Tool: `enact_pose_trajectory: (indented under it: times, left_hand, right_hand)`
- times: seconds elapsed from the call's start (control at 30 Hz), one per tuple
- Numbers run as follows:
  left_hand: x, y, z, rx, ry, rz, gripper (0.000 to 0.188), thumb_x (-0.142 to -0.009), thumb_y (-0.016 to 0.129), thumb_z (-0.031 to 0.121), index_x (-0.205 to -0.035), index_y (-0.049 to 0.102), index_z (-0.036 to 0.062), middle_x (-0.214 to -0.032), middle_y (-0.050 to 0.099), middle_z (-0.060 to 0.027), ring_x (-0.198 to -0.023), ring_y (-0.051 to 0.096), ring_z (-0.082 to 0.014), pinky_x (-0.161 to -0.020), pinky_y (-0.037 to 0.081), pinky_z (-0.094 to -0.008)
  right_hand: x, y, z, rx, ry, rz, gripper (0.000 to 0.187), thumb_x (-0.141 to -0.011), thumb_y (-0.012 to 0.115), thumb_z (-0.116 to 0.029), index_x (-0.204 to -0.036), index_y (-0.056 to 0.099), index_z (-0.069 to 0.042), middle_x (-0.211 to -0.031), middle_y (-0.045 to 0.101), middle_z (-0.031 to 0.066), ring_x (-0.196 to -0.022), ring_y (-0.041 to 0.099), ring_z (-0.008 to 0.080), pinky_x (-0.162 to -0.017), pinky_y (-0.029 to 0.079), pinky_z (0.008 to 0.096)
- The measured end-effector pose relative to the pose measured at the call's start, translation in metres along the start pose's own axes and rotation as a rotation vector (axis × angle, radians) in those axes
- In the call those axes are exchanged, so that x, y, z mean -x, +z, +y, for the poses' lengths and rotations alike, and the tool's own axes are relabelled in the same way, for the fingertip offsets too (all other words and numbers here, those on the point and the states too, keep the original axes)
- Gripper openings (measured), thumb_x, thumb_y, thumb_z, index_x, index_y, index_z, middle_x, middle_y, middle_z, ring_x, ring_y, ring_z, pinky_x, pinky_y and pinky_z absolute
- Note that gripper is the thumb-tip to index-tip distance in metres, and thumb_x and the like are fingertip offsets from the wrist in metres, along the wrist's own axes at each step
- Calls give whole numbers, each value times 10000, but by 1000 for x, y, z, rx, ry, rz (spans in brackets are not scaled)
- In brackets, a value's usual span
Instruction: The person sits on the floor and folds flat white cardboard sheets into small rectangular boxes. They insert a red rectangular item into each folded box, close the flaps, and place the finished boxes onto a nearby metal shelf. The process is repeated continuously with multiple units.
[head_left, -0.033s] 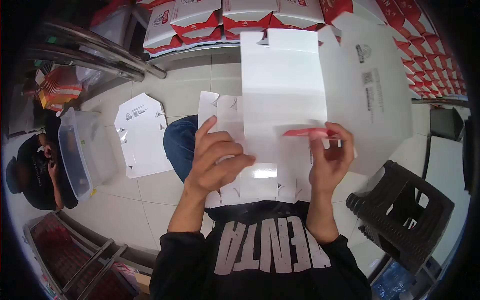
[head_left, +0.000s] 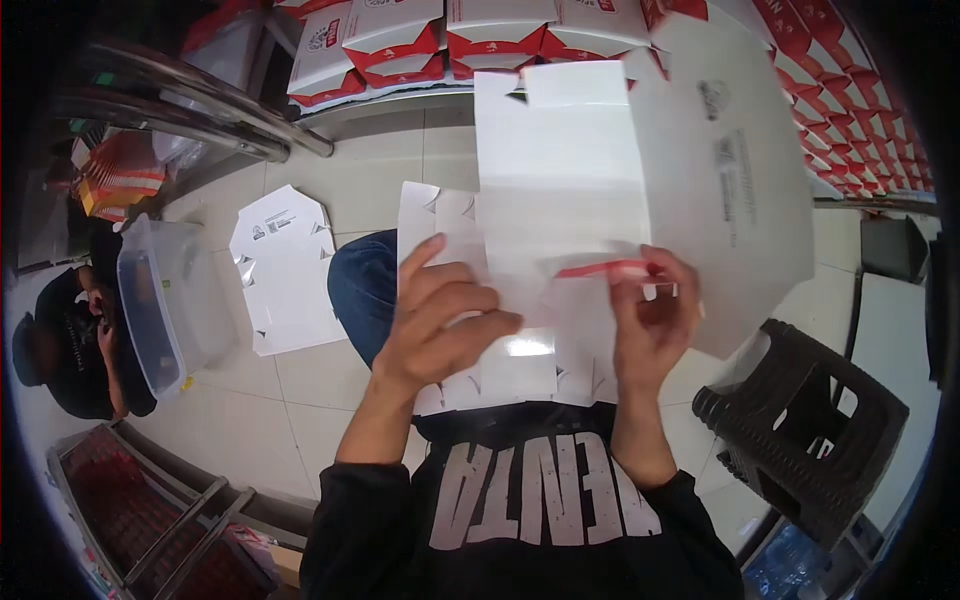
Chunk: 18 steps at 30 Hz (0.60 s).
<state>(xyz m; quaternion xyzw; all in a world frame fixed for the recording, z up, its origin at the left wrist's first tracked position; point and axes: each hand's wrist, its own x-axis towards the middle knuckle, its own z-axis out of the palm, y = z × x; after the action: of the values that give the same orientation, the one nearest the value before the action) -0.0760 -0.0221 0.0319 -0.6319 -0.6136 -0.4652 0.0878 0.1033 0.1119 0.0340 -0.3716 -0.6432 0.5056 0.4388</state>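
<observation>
A large white unfolded carton [head_left: 560, 150] is raised in front of me, its printed outer panel turned to the right. My right hand [head_left: 655, 310] is closed on its near edge, pinching a flap with a red face [head_left: 605, 268]. At the carton's near left corner is my left hand [head_left: 440, 315], fingers bent and thumb and forefinger closed at the edge; its fingertips are partly hidden. Beneath both hands, more flat white cartons [head_left: 520, 375] with small cut slots lie across my lap.
Another flat carton [head_left: 285, 270] lies on the tiled floor at left, near a clear plastic bin [head_left: 150, 300] and a seated person [head_left: 75, 340]. Folded red-and-white boxes [head_left: 495, 35] are stacked at the far side and right. A dark plastic stool [head_left: 810, 425] stands at right.
The raised carton has shifted slightly left and toward me, with my right hand moving left along with it. My left hand has moved a little to the right.
</observation>
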Motion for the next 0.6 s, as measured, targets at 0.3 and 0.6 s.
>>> enact_pose_trajectory:
  times: [0.3, 0.6]
  left_hand:
    - [-21, 38, 17, -42, -251, 207, 148, -757, 802, 99, -853, 689, 101, -867, 572, -43, -849, 585, -250, -1057, 375, -480]
    - [-15, 37, 4, 24, -427, 108, 136, -761, 764, -13, -827, 662, 51, -758, 580, -59, -715, 547, -222, -756, 424, -349]
  right_hand:
    - [18, 25, -9, -20, 20, -192, 538, -784, 733, 116, -1284, 547, 52, -1337, 463, 126, -1142, 598, 239, -861, 626, 315]
    - [4, 14, -27, -68, 153, -443, 434, -946, 608, 9, -1366, 504, -21, -1382, 511, 156, -1154, 590, 211, -738, 623, 267]
